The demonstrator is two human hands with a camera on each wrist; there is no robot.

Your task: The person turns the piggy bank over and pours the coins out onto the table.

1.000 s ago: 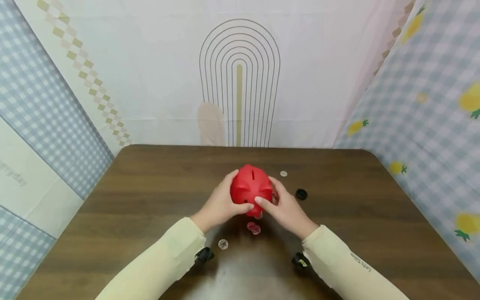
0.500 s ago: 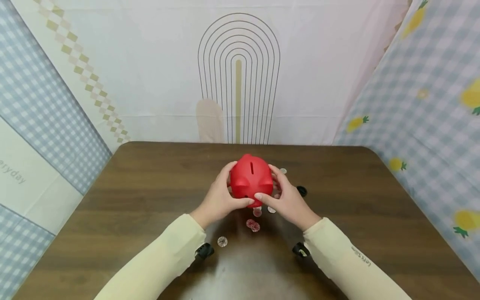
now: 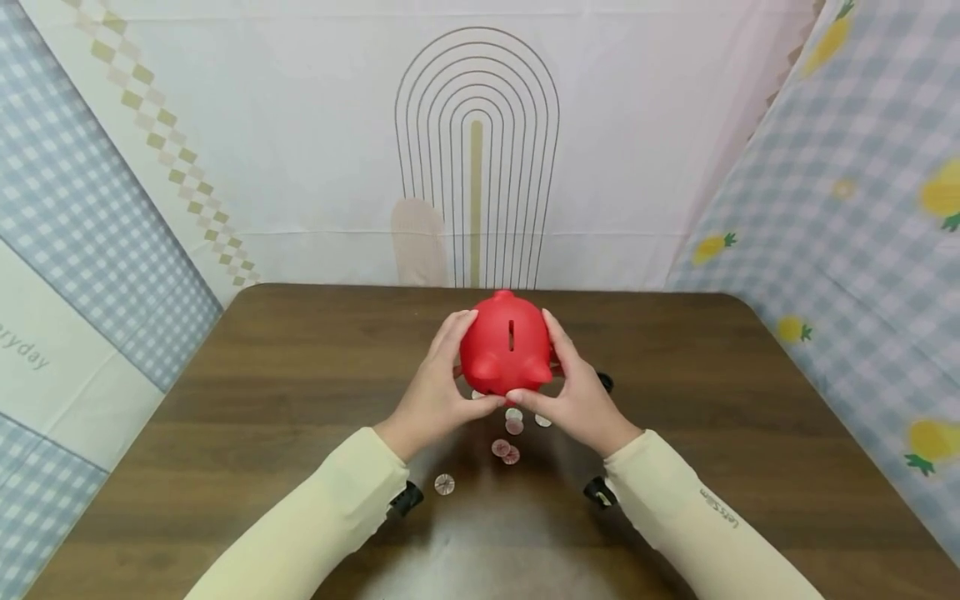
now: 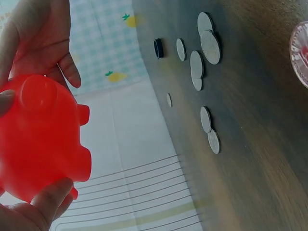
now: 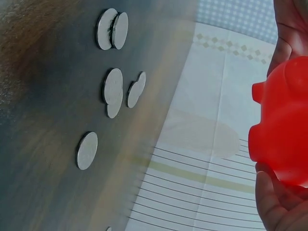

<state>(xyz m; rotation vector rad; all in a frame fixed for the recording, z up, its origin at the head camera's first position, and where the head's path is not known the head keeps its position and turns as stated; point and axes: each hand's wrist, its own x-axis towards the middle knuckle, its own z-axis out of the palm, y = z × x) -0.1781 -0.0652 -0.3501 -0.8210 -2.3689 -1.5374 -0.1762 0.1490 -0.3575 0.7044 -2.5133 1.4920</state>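
A red piggy bank [image 3: 495, 346] is lifted over the table, its coin slot facing upward. From the left side, my left hand [image 3: 431, 383] grips it with curled fingers. My right hand [image 3: 581, 396] does the same on the right, and the two thumbs nearly meet in front. Silvery coins [image 4: 211, 47] lie flat beneath it, some overlapping, as the left wrist view shows. One coin [image 3: 445, 484] lies apart, closer to me. Stubby legs [image 5: 255, 144] of the bank stick out toward the table in the right wrist view. Its underside is hidden.
A round black cap [image 3: 604, 382] lies on the brown wooden table [image 3: 300, 375], partly behind my right hand. Patterned cloth hangs at the back [image 3: 322, 142] and along both sides.
Both hands have raised the piggy bank and moved it slightly away from me, so it looks larger and higher. More coins now show below it. The small coin at the back right is now hidden.
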